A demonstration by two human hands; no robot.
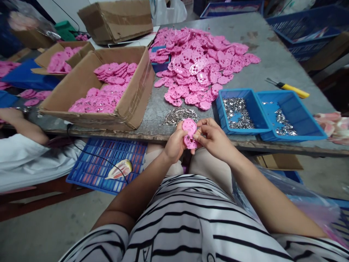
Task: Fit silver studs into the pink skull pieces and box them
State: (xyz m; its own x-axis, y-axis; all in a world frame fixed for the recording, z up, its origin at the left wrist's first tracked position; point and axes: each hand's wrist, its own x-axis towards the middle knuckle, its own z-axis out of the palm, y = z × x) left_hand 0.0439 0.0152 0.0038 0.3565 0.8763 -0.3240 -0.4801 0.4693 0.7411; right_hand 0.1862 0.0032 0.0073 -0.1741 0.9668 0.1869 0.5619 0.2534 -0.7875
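Far left I see a co-worker's arm (19, 125) resting at the bench (272, 54) edge, and beyond it a small cardboard box (51, 51) holding pink plastic pieces. Next along, the big open carton (131, 105) sits on the bench, packed with flat stacks of the same pink pieces in two rows. Below the bench edge, a blue slatted crate (95, 163) carries a pale shell-shaped part with a cable running over it. Now centre: my left hand (174, 143) and right hand (214, 138) are drawn together just in front of the bench edge, both clamped on one pink plate (189, 133), left fingers on its left side, right fingertips pinching its right edge. Just behind it lies a small loose heap of silver bits (180, 115), and further back the big pink pile (201, 62) spreads over the bench. On the right, two blue trays touch side by side: the left tray (220, 105) thick with silver bits, the right tray (308, 127) only sparsely scattered. A yellow-handled tool (291, 88) lies behind them.
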